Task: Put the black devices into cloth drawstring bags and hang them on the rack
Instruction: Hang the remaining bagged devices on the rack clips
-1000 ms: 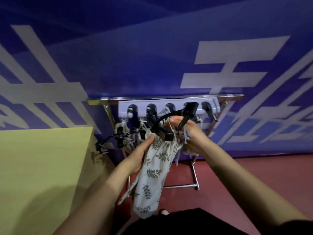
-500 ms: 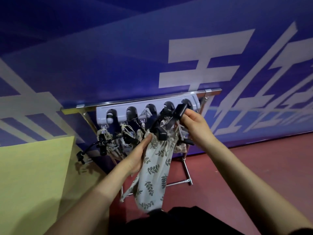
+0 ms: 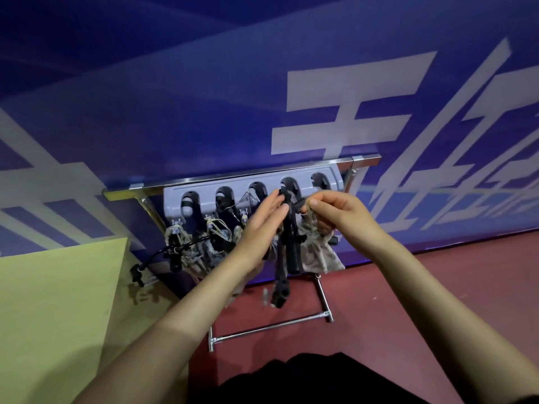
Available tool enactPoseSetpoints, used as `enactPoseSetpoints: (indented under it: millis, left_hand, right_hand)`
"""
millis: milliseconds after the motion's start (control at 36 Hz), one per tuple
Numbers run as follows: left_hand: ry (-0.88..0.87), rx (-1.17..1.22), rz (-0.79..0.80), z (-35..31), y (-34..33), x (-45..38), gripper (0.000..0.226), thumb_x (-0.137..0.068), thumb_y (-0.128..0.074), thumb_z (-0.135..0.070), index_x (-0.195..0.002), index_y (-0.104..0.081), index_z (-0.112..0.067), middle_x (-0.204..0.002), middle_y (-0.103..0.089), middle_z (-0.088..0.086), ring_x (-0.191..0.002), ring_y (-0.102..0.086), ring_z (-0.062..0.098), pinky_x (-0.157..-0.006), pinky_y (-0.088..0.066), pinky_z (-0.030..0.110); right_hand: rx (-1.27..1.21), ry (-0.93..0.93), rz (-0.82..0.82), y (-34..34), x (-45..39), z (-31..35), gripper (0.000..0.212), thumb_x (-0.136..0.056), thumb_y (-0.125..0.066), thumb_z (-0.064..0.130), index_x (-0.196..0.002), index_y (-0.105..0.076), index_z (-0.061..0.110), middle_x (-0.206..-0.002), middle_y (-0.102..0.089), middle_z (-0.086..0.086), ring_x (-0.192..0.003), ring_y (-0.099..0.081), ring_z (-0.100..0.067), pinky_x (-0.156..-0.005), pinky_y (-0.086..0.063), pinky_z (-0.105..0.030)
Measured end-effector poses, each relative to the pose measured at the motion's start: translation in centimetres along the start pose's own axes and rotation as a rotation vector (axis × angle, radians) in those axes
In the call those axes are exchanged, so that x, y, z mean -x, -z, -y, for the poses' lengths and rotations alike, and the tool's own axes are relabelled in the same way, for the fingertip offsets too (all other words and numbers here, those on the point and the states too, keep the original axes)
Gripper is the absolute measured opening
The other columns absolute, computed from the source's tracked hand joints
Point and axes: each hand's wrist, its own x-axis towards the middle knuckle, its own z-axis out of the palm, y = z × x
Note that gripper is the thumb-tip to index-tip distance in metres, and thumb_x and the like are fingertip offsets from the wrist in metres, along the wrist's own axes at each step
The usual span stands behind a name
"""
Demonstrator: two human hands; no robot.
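Note:
A grey slotted rack [image 3: 332, 174] on a metal frame stands against the blue wall. Several cloth bags and black devices hang under it at the left [image 3: 215, 240]. My left hand [image 3: 262, 228] has its fingers straight, its tips touching the top of a long black device [image 3: 288, 252] that dangles below the rack. A blurred bit of the leaf-print cloth bag [image 3: 236, 291] shows under that wrist, held against the palm. My right hand [image 3: 335, 214] pinches drawstring cords [image 3: 304, 212] beside the device's top. A beige bag [image 3: 319, 258] hangs under the right hand.
A yellow-green panel [image 3: 58, 301] stands close at the left. The rack's metal foot bar [image 3: 271, 326] lies on the red floor [image 3: 437, 287]. Dark clothing [image 3: 306, 380] fills the bottom middle.
Both hands have risen to the rack's slots. The black device now hangs straight down instead of arching over the bag. The leaf-print bag is mostly hidden behind my left hand.

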Motion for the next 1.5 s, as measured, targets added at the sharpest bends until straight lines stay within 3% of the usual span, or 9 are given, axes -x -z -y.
enactPoseSetpoints:
  millis: [111, 306, 417, 639, 889, 972, 1139, 1278, 1500]
  left_hand:
    - [-0.153, -0.376, 0.17, -2.1, -1.6, -1.6, 0.043, -0.095, -0.059, -0.022, -0.137, -0.051, -0.025, -0.138, -0.048, -0.014, -0.13, -0.039, -0.001, -0.108, -0.031, 0.02]
    - [-0.124, -0.386, 0.179, -2.5, -5.7, -3.6, 0.023, -0.086, -0.063, -0.026, -0.101, -0.07, -0.011, -0.094, -0.072, 0.005, -0.09, -0.067, 0.018, -0.087, -0.05, 0.039]
    - [-0.057, -0.331, 0.275, -2.2, -7.8, -4.0, 0.01, -0.093, -0.061, -0.011, -0.094, -0.069, -0.016, -0.082, -0.069, -0.011, -0.077, -0.063, -0.004, -0.083, -0.049, 0.02]
    - [0.051, -0.333, 0.377, 0.4, -11.0, -4.0, 0.03, -0.095, -0.055, -0.015, -0.066, -0.06, -0.019, -0.056, -0.06, -0.009, -0.059, -0.051, 0.006, -0.066, -0.041, 0.026]
    - [-0.047, -0.566, 0.412, 2.0, -13.3, -6.3, 0.028, -0.09, -0.053, -0.025, -0.062, -0.058, -0.023, -0.059, -0.06, -0.003, -0.059, -0.054, 0.006, -0.066, -0.045, 0.029]
    - [0.096, -0.443, 0.309, 2.7, -13.3, -7.2, 0.026, -0.091, -0.055, -0.015, -0.066, -0.062, -0.02, -0.059, -0.061, -0.005, -0.054, -0.054, 0.0, -0.059, -0.042, 0.019]
    - [0.095, -0.549, 0.122, 4.5, -12.8, -9.0, 0.026, -0.094, -0.054, -0.019, -0.069, -0.06, -0.025, -0.063, -0.063, -0.009, -0.054, -0.053, 0.002, -0.057, -0.041, 0.02]
    - [0.182, -0.62, 0.048, 4.6, -12.2, -11.0, 0.025, -0.095, -0.047, -0.014, -0.074, -0.06, -0.02, -0.069, -0.063, -0.008, -0.055, -0.05, 0.005, -0.055, -0.038, 0.025]
    - [0.32, -0.504, -0.059, 4.9, -11.8, -12.7, 0.033, -0.097, -0.042, -0.006, -0.068, -0.053, -0.019, -0.097, -0.068, 0.01, -0.092, -0.063, 0.025, -0.079, -0.047, 0.029]
  right_hand:
    - [0.094, 0.038, -0.021, 1.5, 0.3, 0.2, 0.025, -0.096, -0.055, 0.01, -0.078, -0.069, 0.019, -0.057, -0.048, 0.003, -0.055, -0.039, -0.016, -0.055, -0.033, -0.03]
    - [0.048, 0.033, -0.154, 4.6, 0.9, 0.4, 0.018, -0.094, -0.056, 0.006, -0.089, -0.074, 0.01, -0.069, -0.07, 0.007, -0.06, -0.057, -0.003, -0.06, -0.046, -0.017]
    - [0.015, 0.003, -0.171, 6.1, 1.4, -0.5, 0.016, -0.093, -0.058, 0.005, -0.091, -0.073, 0.009, -0.065, -0.07, 0.008, -0.055, -0.056, -0.002, -0.058, -0.046, -0.014]
    - [0.11, -0.102, -0.098, 10.1, 2.9, -3.7, 0.014, -0.089, -0.063, 0.004, -0.081, -0.073, 0.009, -0.065, -0.062, -0.009, -0.052, -0.045, -0.012, -0.05, -0.038, -0.023]
    - [0.458, -0.163, -0.054, 14.0, 2.7, -6.8, 0.026, -0.092, -0.059, 0.016, -0.067, -0.059, 0.01, -0.058, -0.056, 0.003, -0.057, -0.056, -0.011, -0.059, -0.046, -0.026]
    - [0.431, -0.242, -0.011, 14.4, 1.6, -7.7, 0.025, -0.085, -0.057, 0.024, -0.075, -0.059, 0.001, -0.069, -0.061, -0.013, -0.069, -0.061, -0.024, -0.069, -0.048, -0.039]
    - [0.209, -0.266, -0.083, 13.7, -0.2, -9.3, 0.021, -0.091, -0.055, 0.01, -0.071, -0.063, 0.005, -0.07, -0.063, -0.004, -0.067, -0.057, -0.009, -0.07, -0.044, -0.014]
    - [0.123, -0.281, -0.189, 12.8, -3.1, -11.6, 0.025, -0.095, -0.053, 0.006, -0.073, -0.064, 0.011, -0.06, -0.053, -0.001, -0.058, -0.047, -0.012, -0.063, -0.041, -0.024]
    - [0.228, -0.275, -0.225, 11.8, -7.5, -12.9, 0.013, -0.094, -0.056, 0.013, -0.082, -0.061, 0.01, -0.067, -0.054, 0.0, -0.063, -0.049, -0.015, -0.067, -0.043, -0.031]
